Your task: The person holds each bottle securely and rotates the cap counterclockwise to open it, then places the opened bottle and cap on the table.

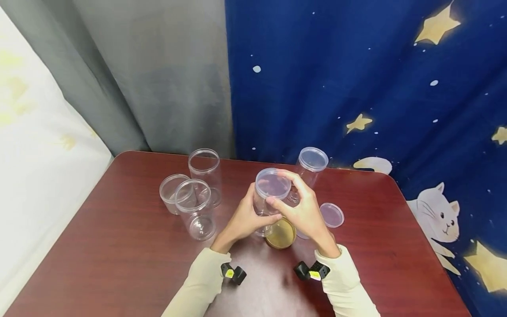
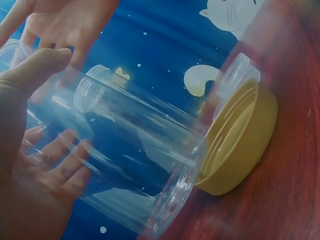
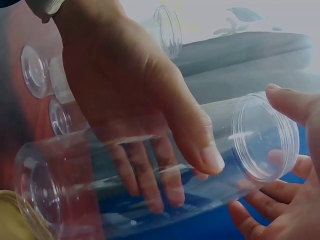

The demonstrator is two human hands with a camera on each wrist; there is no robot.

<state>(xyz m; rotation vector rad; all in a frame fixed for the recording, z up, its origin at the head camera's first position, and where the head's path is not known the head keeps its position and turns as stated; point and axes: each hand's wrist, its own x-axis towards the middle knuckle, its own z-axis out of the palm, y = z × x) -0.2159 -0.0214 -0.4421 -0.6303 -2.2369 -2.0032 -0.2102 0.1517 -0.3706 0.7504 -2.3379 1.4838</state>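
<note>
Over the table, a tall clear plastic jar (image 1: 262,210) with a translucent lid (image 1: 272,184) on its mouth is held slightly tilted. My left hand (image 1: 246,218) grips the jar's body, thumb across the near side and fingers round the far side in the right wrist view. On the lid, my right hand (image 1: 305,213) holds the rim between thumb and fingers. Below the jar's base lies a gold lid (image 1: 281,237), which the left wrist view shows close by. Whether the held lid is fully seated, I cannot tell.
To the left stand a tall clear jar (image 1: 204,164), a short clear jar (image 1: 169,190) and another clear jar (image 1: 194,198), all without lids. A lidded jar (image 1: 313,159) stands behind my right hand. One translucent lid (image 1: 332,215) lies flat at right; another is partly hidden.
</note>
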